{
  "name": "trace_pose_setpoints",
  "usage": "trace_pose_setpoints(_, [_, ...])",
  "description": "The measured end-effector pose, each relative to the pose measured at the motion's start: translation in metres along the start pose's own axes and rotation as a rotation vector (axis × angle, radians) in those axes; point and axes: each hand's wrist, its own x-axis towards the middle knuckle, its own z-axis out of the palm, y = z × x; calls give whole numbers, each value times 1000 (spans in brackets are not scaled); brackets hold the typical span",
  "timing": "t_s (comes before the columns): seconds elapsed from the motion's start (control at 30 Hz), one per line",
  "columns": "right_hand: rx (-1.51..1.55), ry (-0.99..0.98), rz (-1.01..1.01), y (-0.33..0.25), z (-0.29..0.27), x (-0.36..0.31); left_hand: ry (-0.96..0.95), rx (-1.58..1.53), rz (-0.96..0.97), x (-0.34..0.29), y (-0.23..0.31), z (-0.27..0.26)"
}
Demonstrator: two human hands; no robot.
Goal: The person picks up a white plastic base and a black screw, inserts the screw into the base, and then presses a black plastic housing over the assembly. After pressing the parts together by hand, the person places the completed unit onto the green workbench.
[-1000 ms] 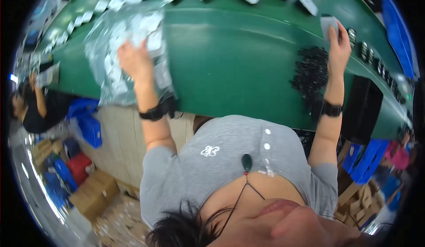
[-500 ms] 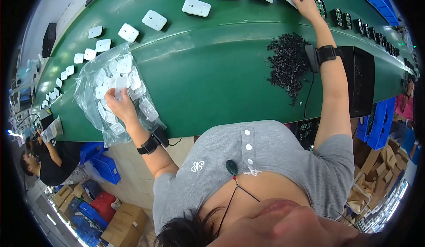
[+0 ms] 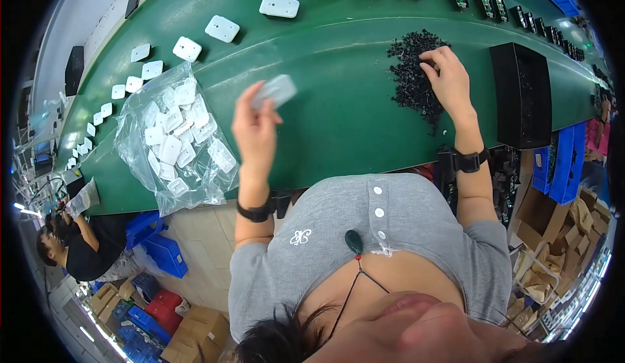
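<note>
Blurring with motion, the left hand [image 3: 255, 125] pinches a white plate [image 3: 275, 91]; the right hand's [image 3: 448, 80] fingertips sink into black parts [image 3: 411, 70].

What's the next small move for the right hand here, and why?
Probably pinch one small piece out of the pile of black parts. The right hand rests with fingertips on that pile, nothing visibly gripped, while the left hand holds a white plate raised over the green belt.

A green conveyor belt [image 3: 338, 115] carries white plates [image 3: 221, 28], a clear bag [image 3: 176, 141], and black screws [image 3: 410, 70].
</note>
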Motion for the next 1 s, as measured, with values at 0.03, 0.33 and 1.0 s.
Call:
trace_pose_setpoints(0.03, [-84,42,-57,-1,3,-1,-44,36,-7,-6,10,16])
trace_pose_setpoints(0.33, [-162,146,-70,-1,8,-9,-318,142,261,-26,36,65])
trace_pose_setpoints(1.0, [6,141,10,-13,10,-13,-303,46,264,-19,24,78])
